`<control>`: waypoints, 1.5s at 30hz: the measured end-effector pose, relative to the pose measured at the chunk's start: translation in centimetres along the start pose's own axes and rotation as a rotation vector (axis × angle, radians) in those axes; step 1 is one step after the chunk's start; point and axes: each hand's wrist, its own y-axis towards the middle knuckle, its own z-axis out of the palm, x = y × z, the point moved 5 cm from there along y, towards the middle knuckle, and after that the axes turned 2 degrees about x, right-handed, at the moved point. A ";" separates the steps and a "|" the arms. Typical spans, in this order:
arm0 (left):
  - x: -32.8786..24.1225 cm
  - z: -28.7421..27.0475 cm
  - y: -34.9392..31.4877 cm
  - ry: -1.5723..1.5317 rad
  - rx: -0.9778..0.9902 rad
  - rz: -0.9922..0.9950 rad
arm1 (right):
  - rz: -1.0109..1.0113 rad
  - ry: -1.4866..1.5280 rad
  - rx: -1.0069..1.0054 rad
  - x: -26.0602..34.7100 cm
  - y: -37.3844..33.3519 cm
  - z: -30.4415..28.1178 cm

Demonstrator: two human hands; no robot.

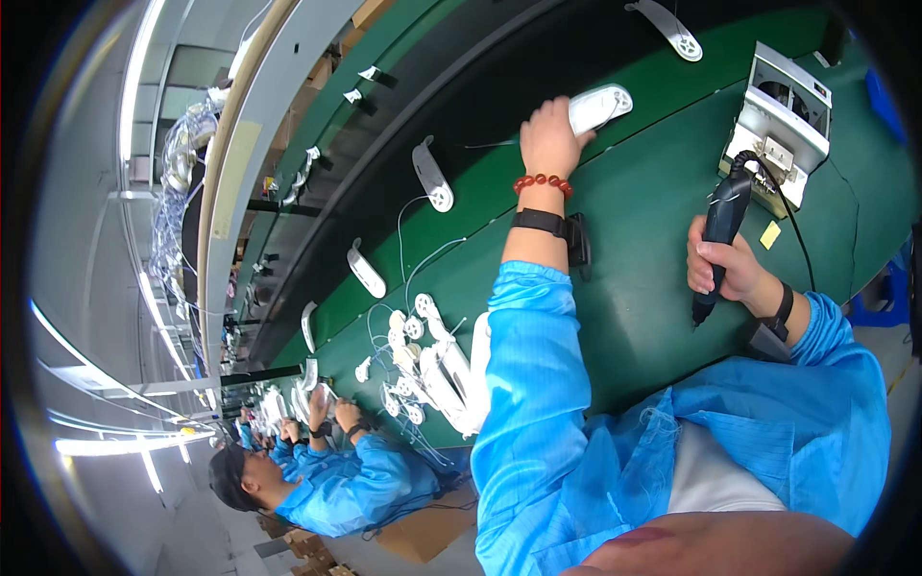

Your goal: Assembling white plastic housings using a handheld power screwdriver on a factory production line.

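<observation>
My right hand (735, 267) is wrapped round a dark electric screwdriver (727, 211). The tool points down at the green bench top, and a coiled black cable runs from its upper end. Farther out, my left hand (549, 139) grips one end of a white elongated plastic part (602, 108) with a round spoked end. The palm side of that hand is hidden, and a thin cable trails beside it. Past the screwdriver stands a white box-shaped screw feeder (783, 130) with an opening in its front.
Similar white parts lie along the green belt, one at the far side (672, 31), another to the left (432, 178). A pile of white parts with cables (437, 365) is left of my arm. A yellow slip (770, 235) lies by the feeder. A co-worker (327, 480) in blue works farther left.
</observation>
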 end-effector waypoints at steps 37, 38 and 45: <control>-5.5 -11.9 -18.8 -0.217 -0.136 -0.221 | -0.408 -0.217 0.004 9.1 -3.9 5.8; -7.9 -9.4 -18.8 -0.302 -0.136 -0.058 | -0.518 -0.226 -0.019 11.0 -5.3 5.9; -13.1 -5.1 -24.2 -0.288 0.198 0.021 | -1.024 -0.625 -0.155 21.1 -7.9 8.8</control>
